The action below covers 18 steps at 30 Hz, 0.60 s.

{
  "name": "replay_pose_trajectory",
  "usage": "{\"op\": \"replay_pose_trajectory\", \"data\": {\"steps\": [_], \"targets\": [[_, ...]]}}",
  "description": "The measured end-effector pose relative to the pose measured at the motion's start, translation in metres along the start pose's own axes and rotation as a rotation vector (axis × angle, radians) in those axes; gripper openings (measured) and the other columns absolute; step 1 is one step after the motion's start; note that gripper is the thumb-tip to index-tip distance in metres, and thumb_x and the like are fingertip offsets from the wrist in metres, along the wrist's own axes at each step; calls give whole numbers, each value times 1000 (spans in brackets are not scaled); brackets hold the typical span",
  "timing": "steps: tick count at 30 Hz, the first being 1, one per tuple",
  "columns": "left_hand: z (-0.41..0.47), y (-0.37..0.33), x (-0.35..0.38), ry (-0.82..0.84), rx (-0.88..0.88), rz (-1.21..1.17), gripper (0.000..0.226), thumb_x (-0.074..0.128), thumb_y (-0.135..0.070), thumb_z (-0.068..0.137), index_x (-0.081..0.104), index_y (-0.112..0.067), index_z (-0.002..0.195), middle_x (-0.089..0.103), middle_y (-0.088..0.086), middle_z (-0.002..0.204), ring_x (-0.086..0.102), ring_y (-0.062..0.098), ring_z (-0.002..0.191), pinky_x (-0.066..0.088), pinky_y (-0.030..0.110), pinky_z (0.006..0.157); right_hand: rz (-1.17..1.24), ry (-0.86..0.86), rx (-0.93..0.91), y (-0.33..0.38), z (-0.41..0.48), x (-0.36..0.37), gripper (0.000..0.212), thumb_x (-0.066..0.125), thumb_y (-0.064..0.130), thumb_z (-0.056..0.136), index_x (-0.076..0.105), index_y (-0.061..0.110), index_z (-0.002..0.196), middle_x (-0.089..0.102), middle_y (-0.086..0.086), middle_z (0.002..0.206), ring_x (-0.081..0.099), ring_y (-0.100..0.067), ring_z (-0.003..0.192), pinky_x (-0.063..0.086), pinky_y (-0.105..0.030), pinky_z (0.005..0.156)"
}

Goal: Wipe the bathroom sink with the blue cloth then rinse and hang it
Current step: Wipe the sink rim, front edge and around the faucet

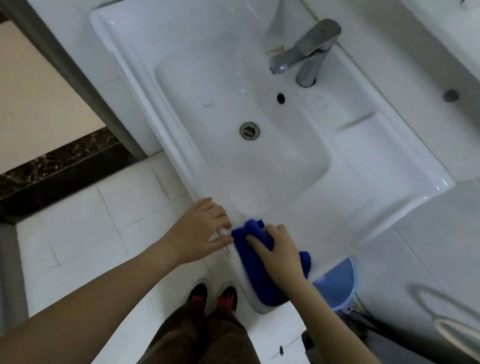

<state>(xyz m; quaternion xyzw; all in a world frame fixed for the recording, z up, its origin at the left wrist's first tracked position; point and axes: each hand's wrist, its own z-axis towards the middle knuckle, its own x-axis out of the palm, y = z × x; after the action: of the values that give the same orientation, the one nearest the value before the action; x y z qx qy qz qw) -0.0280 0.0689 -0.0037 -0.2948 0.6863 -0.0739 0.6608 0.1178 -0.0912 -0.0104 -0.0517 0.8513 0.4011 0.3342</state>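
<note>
A white ceramic bathroom sink (374, 185) is seen from above, its basin bare around the metal drain (249, 129) and the overflow hole (281, 98). A chrome faucet (308, 52) stands at the far rim, spout directed over the basin. The blue cloth (262, 268) is bunched on the near front edge of the sink, draped partly over that edge. The right hand (279, 250) is laid palm-down on the cloth, fingers spread and curled over it, pressing it to the ceramic. The left hand (200, 232) is placed just beside the cloth, loosely open, fingertips resting on the sink's front edge. A light blue bucket (339, 282) is noted on the floor below the sink's right corner. Dark shoes (213, 295) are visible on white floor tiles (119, 209).
</note>
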Motion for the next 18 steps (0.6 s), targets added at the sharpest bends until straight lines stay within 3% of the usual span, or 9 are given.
{"op": "replay_pose_trajectory", "data": {"steps": [3, 6, 9, 13, 18], "targets": [[-2, -22, -25, 21, -121, -93, 32, 46, -39, 97, 65, -16, 110, 63, -3, 107, 56, 14, 99, 47, 36, 94, 314, 135, 100, 16, -15, -21, 46, 59, 44, 94, 58, -1, 85, 56, -13, 71, 50, -16, 60, 40, -23, 58], [-19, -43, -59, -116, -259, -218, 34, 45, -40, 98, 63, -19, 118, 59, -7, 112, 56, 9, 102, 47, 29, 89, 482, -38, 73, 38, -35, -44, 37, 57, 40, 96, 55, 8, 78, 51, -7, 66, 46, -15, 59, 38, -22, 54], [-57, -54, -80, -311, -284, -297, 46, 35, -48, 94, 64, -19, 117, 59, -10, 109, 53, 2, 101, 44, 21, 88, 593, -219, 32, 53, -62, -59, 33, 57, 36, 96, 50, 13, 74, 47, -4, 63, 43, -14, 57, 36, -29, 55], [-128, -53, -69, -383, -435, -313, 25, 46, -29, 101, 63, -24, 118, 59, -15, 112, 51, -3, 106, 33, 2, 87, 708, -225, 31, 49, -89, -52, 36, 57, 35, 97, 48, 8, 75, 41, -10, 66, 39, -19, 62, 32, -34, 58], [-222, -41, -22, -300, -793, -427, 20, 45, -36, 99, 62, -36, 110, 62, -17, 111, 54, -8, 99, 37, 12, 80, 704, -88, 128, 55, -103, -22, 46, 53, 37, 98, 54, -8, 92, 51, -15, 76, 47, -21, 67, 39, -31, 58]]}}
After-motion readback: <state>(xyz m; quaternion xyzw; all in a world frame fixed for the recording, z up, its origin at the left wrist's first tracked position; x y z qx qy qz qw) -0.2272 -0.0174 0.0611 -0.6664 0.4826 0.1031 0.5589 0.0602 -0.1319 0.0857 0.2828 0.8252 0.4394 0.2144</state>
